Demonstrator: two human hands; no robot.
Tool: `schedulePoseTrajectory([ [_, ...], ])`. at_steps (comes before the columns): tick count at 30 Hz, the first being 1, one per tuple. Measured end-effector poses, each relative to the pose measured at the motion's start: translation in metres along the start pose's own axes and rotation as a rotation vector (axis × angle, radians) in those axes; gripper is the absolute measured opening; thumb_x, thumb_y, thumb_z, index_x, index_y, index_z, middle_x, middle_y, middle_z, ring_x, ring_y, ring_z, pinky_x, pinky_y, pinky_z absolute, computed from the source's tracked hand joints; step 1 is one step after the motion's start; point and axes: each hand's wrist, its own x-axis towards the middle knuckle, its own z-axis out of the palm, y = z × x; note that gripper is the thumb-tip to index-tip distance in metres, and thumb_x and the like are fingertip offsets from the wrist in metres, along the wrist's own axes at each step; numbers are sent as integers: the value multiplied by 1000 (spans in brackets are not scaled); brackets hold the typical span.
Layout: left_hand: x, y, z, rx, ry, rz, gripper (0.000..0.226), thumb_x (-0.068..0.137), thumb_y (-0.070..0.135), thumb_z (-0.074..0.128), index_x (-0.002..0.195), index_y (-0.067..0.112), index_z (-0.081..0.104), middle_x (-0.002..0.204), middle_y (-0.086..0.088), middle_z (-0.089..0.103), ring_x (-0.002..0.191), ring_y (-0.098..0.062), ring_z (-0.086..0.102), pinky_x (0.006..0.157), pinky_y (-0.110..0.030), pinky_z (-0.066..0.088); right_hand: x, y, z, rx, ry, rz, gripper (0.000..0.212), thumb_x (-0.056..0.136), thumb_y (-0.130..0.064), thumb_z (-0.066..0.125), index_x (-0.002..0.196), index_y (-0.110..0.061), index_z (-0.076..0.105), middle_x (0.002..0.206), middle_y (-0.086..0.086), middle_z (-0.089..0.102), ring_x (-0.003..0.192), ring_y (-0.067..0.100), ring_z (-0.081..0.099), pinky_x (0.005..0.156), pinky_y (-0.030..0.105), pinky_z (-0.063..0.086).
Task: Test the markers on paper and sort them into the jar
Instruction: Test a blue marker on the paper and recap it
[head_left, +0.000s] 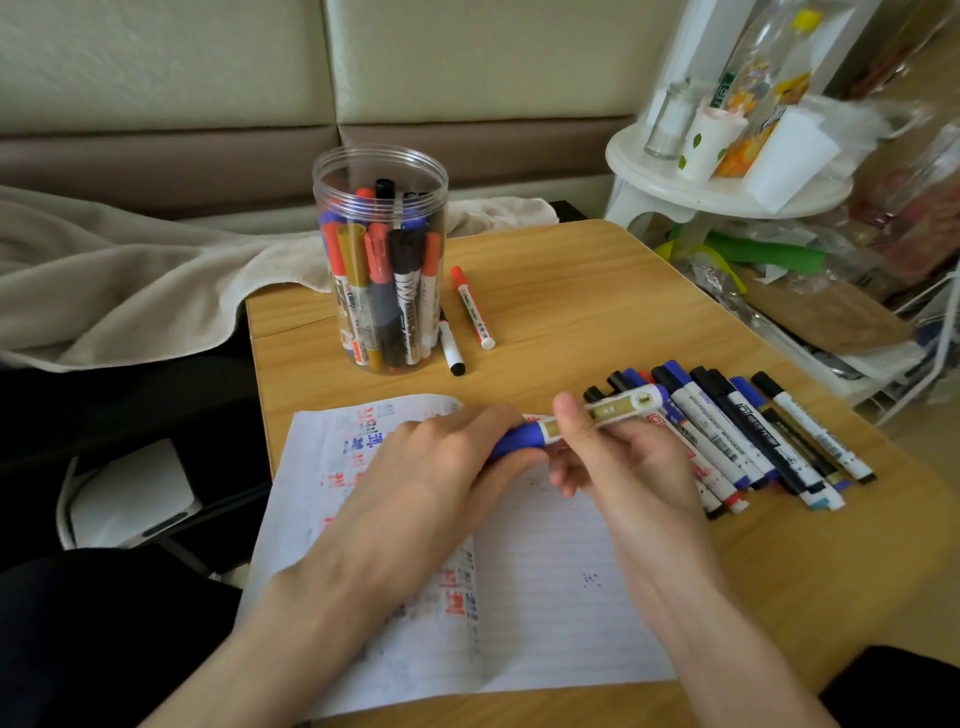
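Marker (618, 408) held crosswise above the paper (545, 597), just over its top edge. Left hand (415, 467) has fingers curled round the blue cap (519, 436). Right hand (623, 457) pinches the white barrel between thumb on top and fingers beneath. Cap looks seated on the barrel.

Step in hand: most likely uncapping for a test stroke, though recapping can't be ruled out.

Jar (382, 260) stands at 11 o'clock on the table (571, 270), open and crowded with markers. Two loose markers (472, 306) lie just beside it at its 4 o'clock. Row of markers (753, 436) lies at 3 o'clock from the hands, touching side by side.

Next move calls for a straight pull apart along the barrel, then tip down onto bare ruled paper at 6 o'clock; the left page is already covered in red and blue scribbles.
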Motion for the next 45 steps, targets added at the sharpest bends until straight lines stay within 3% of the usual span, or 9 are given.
schedulePoseTrajectory([
  [4, 3, 6, -1, -2, -46, -8, 45, 106, 56, 33, 101, 23, 64, 80, 8, 64, 69, -21, 58, 62, -39, 48, -1, -3, -3, -33, -33, -1, 33, 91, -39, 74, 78, -9, 78, 76, 11, 75, 70, 18, 68, 72, 29, 57],
  [9, 3, -24, -36, -139, 50, -202, 34, 100, 51, 44, 88, 25, 62, 68, 9, 62, 65, -15, 59, 58, -25, 44, 19, -18, -52, 172, 328, -53, 27, 96, -29, 73, 75, -12, 77, 74, 5, 71, 72, 15, 65, 82, 34, 55],
  [12, 2, -16, -27, -118, -58, -109, 30, 105, 51, 45, 97, 28, 64, 82, 14, 64, 77, -9, 60, 67, -26, 46, 19, -13, -47, 89, 268, -82, 32, 95, -33, 72, 86, -3, 75, 76, 10, 70, 69, 18, 63, 71, 29, 56],
  [16, -7, -22, -14, -14, -173, 12, 35, 101, 55, 49, 118, 30, 67, 116, 19, 59, 105, -4, 57, 88, -31, 52, 15, -5, -36, 15, 287, -95, 33, 97, -36, 70, 82, -7, 69, 67, 4, 62, 59, 13, 52, 56, 20, 47],
  [19, -13, -32, -20, -13, -205, -45, 29, 95, 56, 54, 114, 38, 67, 114, 23, 51, 99, -3, 55, 83, -36, 53, 13, -2, -31, 22, 267, -73, 23, 98, -29, 71, 86, -9, 72, 67, 5, 62, 57, 13, 52, 53, 22, 45],
  [22, -14, -37, -23, -33, -203, -109, 22, 87, 47, 68, 108, 43, 72, 109, 25, 54, 93, -4, 58, 82, -25, 49, 10, 3, -20, 11, 195, -80, 12, 96, -21, 74, 95, -9, 76, 69, 5, 66, 62, 13, 58, 56, 23, 48],
  [27, -16, -39, -26, -26, -160, -188, 27, 79, 38, 82, 105, 42, 77, 102, 29, 61, 92, 0, 57, 78, -9, 41, 7, 16, 0, -92, 109, -126, 15, 95, -26, 75, 94, -11, 74, 66, -3, 67, 60, 7, 60, 58, 17, 49],
  [38, -21, -39, -29, -69, -64, -254, 26, 81, 41, 81, 107, 40, 76, 101, 23, 64, 88, -7, 63, 81, -27, 50, 11, 41, 32, -160, 125, -182, 4, 93, -18, 77, 94, -21, 75, 73, -1, 73, 65, 14, 63, 61, 29, 54],
  [45, -21, -40, -28, -110, -56, -264, 27, 79, 46, 81, 104, 39, 76, 97, 19, 64, 85, -6, 61, 81, -38, 52, 10, 44, 32, -213, 93, -205, 3, 92, -20, 78, 91, -19, 76, 74, -1, 76, 64, 8, 66, 60, 24, 53],
])
